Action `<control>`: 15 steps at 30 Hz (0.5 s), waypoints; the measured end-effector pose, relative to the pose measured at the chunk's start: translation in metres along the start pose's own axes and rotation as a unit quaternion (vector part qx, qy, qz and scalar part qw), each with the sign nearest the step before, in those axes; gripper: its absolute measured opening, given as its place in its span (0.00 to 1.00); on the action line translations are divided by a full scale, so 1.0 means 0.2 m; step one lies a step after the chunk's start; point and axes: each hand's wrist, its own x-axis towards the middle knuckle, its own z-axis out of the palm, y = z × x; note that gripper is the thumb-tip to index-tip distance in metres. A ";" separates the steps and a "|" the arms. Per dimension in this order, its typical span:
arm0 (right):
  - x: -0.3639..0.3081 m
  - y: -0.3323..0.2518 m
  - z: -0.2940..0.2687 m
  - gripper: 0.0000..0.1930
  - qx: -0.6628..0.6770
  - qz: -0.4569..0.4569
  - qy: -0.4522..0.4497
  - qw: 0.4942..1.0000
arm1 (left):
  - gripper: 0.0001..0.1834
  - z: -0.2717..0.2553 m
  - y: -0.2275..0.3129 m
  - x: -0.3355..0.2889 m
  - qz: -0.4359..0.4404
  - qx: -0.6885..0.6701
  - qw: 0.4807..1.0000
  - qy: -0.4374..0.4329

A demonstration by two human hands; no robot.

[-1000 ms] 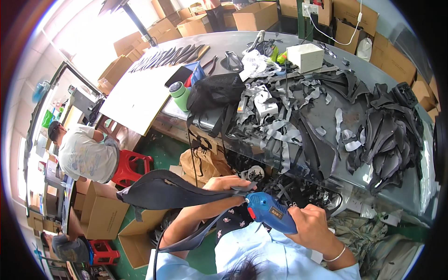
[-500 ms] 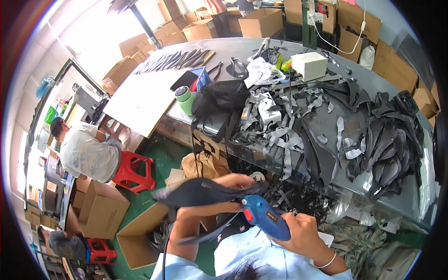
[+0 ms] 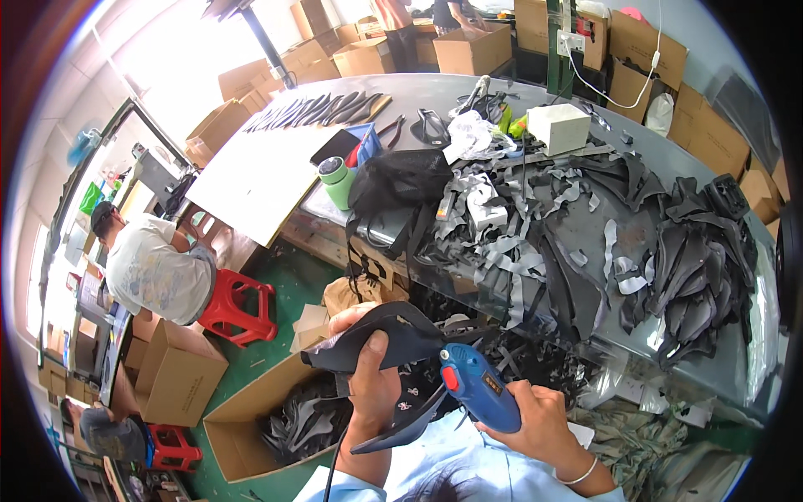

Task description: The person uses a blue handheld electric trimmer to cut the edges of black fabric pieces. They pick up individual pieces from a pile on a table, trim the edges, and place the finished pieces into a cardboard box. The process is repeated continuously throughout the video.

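Observation:
My left hand grips a curved black piece of flexible sheet, thumb on its near face and fingers behind. A long flap of the same black material hangs down beside my wrist. In my right hand is a blue handheld power tool with a red button, my fingers wrapped round its body. The tool's front end is close to the right side of the black piece. Whether they touch, I cannot tell.
A grey table ahead bears grey offcuts, a heap of black pieces, a black bag and a green bottle. At lower left an open cardboard box holds dark pieces. A person sits on a red stool.
My left hand has turned upright and shifted its hold, thumb now on the near face. The black piece has tilted and swung with it. My right hand and the tool have barely moved.

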 end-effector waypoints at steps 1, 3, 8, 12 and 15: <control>0.00 -0.01 0.00 0.28 0.014 0.005 -0.001 1.000 | 0.18 0.01 0.00 -0.01 0.006 0.010 1.000 -0.002; 0.01 -0.03 0.00 0.29 0.028 0.020 -0.003 0.999 | 0.18 0.00 -0.03 -0.03 0.022 0.024 0.999 -0.005; 0.04 -0.06 -0.02 0.25 0.068 0.001 0.002 0.998 | 0.18 0.02 -0.06 -0.07 0.025 0.021 0.999 0.007; 0.05 -0.09 -0.03 0.26 0.088 0.010 -0.004 0.996 | 0.18 0.03 -0.06 -0.10 0.027 0.008 1.000 0.013; 0.05 -0.08 -0.03 0.25 0.080 0.004 0.006 0.997 | 0.18 0.02 -0.07 -0.10 0.006 -0.002 1.000 -0.004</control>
